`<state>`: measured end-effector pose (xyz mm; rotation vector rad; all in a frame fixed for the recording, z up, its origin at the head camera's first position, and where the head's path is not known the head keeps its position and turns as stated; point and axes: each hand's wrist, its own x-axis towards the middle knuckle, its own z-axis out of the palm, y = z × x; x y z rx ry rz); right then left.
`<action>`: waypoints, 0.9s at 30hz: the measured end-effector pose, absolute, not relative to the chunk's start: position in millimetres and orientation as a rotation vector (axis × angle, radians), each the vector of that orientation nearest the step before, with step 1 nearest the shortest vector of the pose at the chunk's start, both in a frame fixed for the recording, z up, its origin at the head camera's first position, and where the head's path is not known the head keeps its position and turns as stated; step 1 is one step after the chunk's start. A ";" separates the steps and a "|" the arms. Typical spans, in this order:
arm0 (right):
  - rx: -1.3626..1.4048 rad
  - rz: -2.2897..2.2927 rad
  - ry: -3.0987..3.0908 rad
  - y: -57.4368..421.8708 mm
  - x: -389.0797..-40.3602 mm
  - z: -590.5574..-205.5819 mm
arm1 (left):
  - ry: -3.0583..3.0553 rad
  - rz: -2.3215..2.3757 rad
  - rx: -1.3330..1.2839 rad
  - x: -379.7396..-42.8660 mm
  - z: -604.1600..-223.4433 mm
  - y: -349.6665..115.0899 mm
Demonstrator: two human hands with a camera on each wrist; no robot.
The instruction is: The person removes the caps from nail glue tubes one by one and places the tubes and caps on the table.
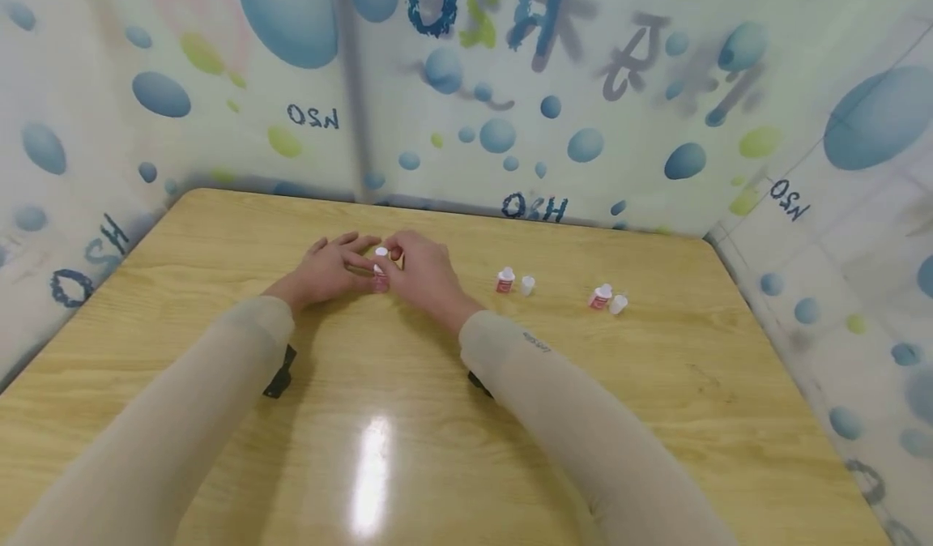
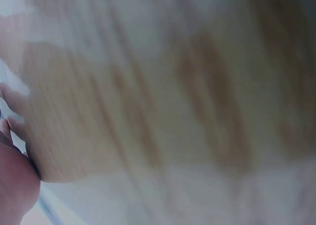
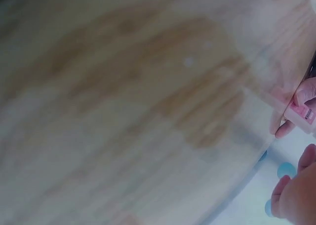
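Note:
A small bottle (image 1: 381,280) with a pink label and a white cap (image 1: 381,252) stands between my two hands on the table. My left hand (image 1: 331,270) grips its body from the left. In the right wrist view, the left fingertips (image 3: 307,90) press against the bottle's pink label (image 3: 308,113). From the right, my right hand (image 1: 430,275) pinches at the white cap, its thumb crossing in front of the neck. That hand partly hides the cap. The left wrist view catches only the edge of the left hand (image 2: 17,180) and blurred wood.
To the right, another pink-labelled bottle (image 1: 504,280) stands beside a small white cup-shaped piece (image 1: 528,285). Farther right is a similar bottle (image 1: 601,296) with its own white piece (image 1: 619,304). The wooden table (image 1: 408,449) meets a patterned wall covering (image 1: 466,165) at the back.

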<state>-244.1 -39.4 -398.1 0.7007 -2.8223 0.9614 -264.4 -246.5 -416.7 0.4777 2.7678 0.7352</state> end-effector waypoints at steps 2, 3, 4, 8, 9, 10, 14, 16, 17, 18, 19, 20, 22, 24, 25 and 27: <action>0.738 0.961 -2.823 -39.6 -244.5 -397.1 | 2.770 0.733 0.480 -265.0 -415.4 -246.9; 0.746 0.967 -2.825 -39.8 -244.5 -396.8 | 2.771 0.731 0.482 -265.3 -415.1 -247.1; 0.744 0.974 -2.830 -40.0 -244.3 -396.3 | 2.771 0.730 0.483 -265.6 -415.1 -247.2; 0.663 1.020 -2.855 -39.9 -242.8 -395.8 | 2.767 0.725 0.491 -265.8 -415.0 -246.8; 0.634 1.030 -2.859 -39.8 -242.5 -395.8 | 2.765 0.726 0.488 -265.8 -415.2 -246.8; 0.613 1.031 -2.862 -39.5 -242.3 -396.0 | 2.762 0.727 0.485 -265.6 -415.2 -246.6; 0.600 1.009 -2.864 -37.9 -243.1 -396.6 | 2.754 0.730 0.481 -264.7 -414.6 -245.4; 0.629 1.006 -2.861 -37.2 -243.8 -396.8 | 2.757 0.727 0.485 -264.2 -414.2 -245.2; 0.647 1.005 -2.858 -37.0 -244.1 -396.9 | 2.760 0.728 0.485 -263.6 -413.8 -245.1; 0.663 1.003 -2.856 -36.9 -244.3 -397.1 | 2.763 0.726 0.487 -263.3 -413.8 -245.4; 0.678 1.004 -2.853 -36.8 -244.5 -397.3 | 2.765 0.728 0.485 -263.1 -414.0 -245.7; 0.692 1.002 -2.849 -36.9 -244.8 -397.4 | 2.768 0.726 0.486 -262.8 -414.1 -246.1; 0.712 0.995 -2.843 -36.9 -244.8 -397.6 | 2.769 0.730 0.484 -262.7 -414.7 -246.5; 0.719 0.980 -2.839 -37.1 -244.6 -397.6 | 2.766 0.730 0.487 -263.4 -415.6 -246.2; 0.721 0.974 -2.839 -37.2 -244.4 -397.3 | 2.765 0.731 0.487 -263.6 -415.6 -245.9; 0.728 0.960 -2.837 -37.4 -244.1 -396.6 | 2.767 0.728 0.488 -263.9 -415.1 -245.0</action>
